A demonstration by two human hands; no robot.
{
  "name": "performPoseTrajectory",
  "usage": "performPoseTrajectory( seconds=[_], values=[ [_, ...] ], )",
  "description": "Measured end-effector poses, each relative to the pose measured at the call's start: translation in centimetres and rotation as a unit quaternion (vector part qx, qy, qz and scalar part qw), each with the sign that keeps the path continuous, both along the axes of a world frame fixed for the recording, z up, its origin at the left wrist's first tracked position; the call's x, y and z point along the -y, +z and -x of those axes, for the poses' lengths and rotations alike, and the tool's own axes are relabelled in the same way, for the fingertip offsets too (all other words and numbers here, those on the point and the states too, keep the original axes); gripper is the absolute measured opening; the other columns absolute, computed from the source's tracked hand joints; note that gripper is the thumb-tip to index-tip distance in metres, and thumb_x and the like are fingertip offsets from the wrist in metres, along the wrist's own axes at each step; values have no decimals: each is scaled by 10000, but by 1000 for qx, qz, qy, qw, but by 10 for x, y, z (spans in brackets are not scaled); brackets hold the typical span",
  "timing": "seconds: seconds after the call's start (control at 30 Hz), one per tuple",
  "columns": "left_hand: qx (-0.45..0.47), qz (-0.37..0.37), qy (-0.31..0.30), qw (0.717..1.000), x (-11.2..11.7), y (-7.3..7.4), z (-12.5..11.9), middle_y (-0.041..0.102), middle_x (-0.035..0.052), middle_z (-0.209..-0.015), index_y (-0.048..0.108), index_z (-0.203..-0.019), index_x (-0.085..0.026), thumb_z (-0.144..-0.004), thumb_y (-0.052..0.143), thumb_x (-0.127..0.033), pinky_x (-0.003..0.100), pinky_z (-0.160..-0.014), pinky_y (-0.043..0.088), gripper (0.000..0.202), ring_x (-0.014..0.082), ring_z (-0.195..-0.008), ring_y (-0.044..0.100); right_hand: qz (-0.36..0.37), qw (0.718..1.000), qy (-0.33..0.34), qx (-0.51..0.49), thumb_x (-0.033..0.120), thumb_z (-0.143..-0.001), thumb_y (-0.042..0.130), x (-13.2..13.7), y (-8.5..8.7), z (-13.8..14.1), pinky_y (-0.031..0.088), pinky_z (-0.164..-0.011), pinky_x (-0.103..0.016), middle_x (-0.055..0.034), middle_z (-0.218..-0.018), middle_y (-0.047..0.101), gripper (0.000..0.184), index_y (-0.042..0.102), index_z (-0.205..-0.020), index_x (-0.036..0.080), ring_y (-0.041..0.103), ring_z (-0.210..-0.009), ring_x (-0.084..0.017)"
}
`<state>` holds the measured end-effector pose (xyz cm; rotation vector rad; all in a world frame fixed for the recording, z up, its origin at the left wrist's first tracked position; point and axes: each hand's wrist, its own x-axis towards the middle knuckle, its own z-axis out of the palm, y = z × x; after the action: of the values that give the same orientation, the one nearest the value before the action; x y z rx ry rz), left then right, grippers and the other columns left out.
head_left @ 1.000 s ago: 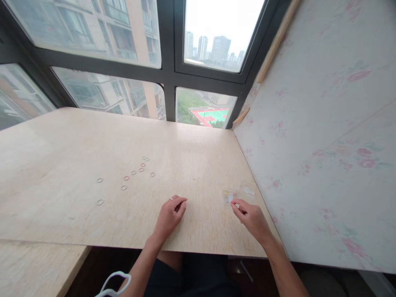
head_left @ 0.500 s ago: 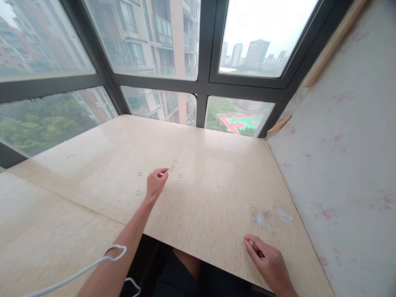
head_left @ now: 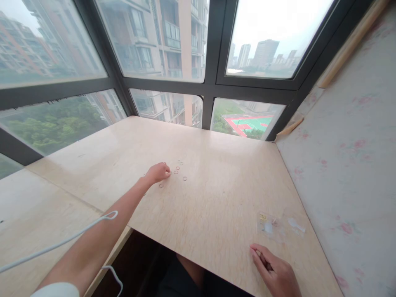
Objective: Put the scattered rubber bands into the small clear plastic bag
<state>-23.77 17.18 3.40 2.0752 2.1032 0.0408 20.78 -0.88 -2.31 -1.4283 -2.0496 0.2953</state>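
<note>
My left hand (head_left: 158,172) is stretched far out over the pale wooden tabletop (head_left: 210,194), fingers curled together and pressing down among several small rings (head_left: 180,170) scattered there. Whether a ring is between the fingertips I cannot make out. My right hand (head_left: 275,273) rests near the table's front edge, fingers pinched on a thin dark object I cannot name. Just beyond it lie small clear plastic bags (head_left: 272,225), one with a yellow mark.
A wall with flowered paper (head_left: 349,165) bounds the table on the right. Dark-framed windows (head_left: 213,88) close off the back and left. A second tabletop (head_left: 37,222) adjoins at lower left, and a white cable (head_left: 71,239) hangs near my left arm.
My left hand has reached from near the front edge out to the rings and curled down onto them. My right hand has drawn back from the bags. The view has swung left.
</note>
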Motion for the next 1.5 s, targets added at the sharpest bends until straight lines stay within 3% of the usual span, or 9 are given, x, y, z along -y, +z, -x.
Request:
performPoseTrajectory(
  seconds=[0.3, 0.5, 0.63, 0.73, 0.87, 1.0, 1.27, 1.5],
  values=[
    [-1, 46, -7, 999, -17, 6, -4, 658, 35, -624, 653, -558, -194, -612, 593, -179, 249, -601, 393, 82, 180, -651, 585, 6, 1000, -1, 2, 482, -918, 442, 0, 0, 0, 441, -398, -171, 17, -472, 586, 397, 711, -809, 211, 552, -369, -113],
    [41, 33, -4, 999, -15, 1, -2, 643, 23, -580, 630, -546, -183, -591, 575, -170, 246, -559, 367, 73, 167, -596, 571, -9, 1000, 6, 8, 463, -937, 432, 0, -2, -1, 435, -409, -165, 19, -482, 581, 400, 703, -820, 194, 551, -375, -106],
    [99, 0, -12, 995, -5, 3, -15, 664, 21, -649, 659, -623, -169, -649, 563, -208, 230, -574, 387, 106, 152, -633, 585, -8, 1000, 5, 10, 455, -943, 421, 0, -2, -1, 431, -418, -173, 18, -476, 569, 404, 702, -829, 188, 542, -377, -110],
    [185, -19, -26, 982, 8, 8, -43, 652, 21, -664, 666, -685, -151, -700, 554, -254, 214, -546, 391, 153, 130, -612, 566, 1, 1000, 6, 10, 433, -947, 418, 0, 1, 0, 424, -434, -179, 17, -479, 566, 394, 700, -829, 185, 537, -387, -110],
    [392, 4, -52, 918, 27, 16, -100, 611, 9, -627, 634, -700, -139, -699, 598, -271, 194, -480, 355, 136, 105, -556, 519, 12, 1000, 1, 5, 386, -947, 424, 0, 3, 2, 401, -450, -190, 19, -484, 556, 360, 697, -840, 178, 526, -405, -111],
    [470, 48, -111, 874, 44, 21, -164, 593, -2, -638, 612, -720, -142, -723, 598, -251, 188, -485, 345, 110, 92, -553, 494, 33, 999, -7, -15, 342, -938, 439, 1, 5, 2, 381, -473, -202, 26, -488, 542, 316, 693, -854, 174, 524, -427, -113],
    [384, 10, -293, 875, 62, 8, -269, 627, 10, -710, 652, -675, -156, -704, 607, -156, 219, -568, 385, 53, 101, -599, 495, 76, 994, -25, -69, 285, -910, 481, 3, 8, 2, 361, -503, -214, 36, -513, 532, 235, 686, -858, 182, 505, -452, -111],
    [303, -20, -345, 888, 61, -9, -312, 659, 20, -755, 689, -721, -168, -727, 597, -150, 243, -613, 400, 94, 127, -641, 542, 82, 992, -14, -98, 261, -898, 499, 2, 7, -1, 375, -527, -216, 26, -528, 556, 214, 694, -857, 184, 515, -472, -117]
  ],
)
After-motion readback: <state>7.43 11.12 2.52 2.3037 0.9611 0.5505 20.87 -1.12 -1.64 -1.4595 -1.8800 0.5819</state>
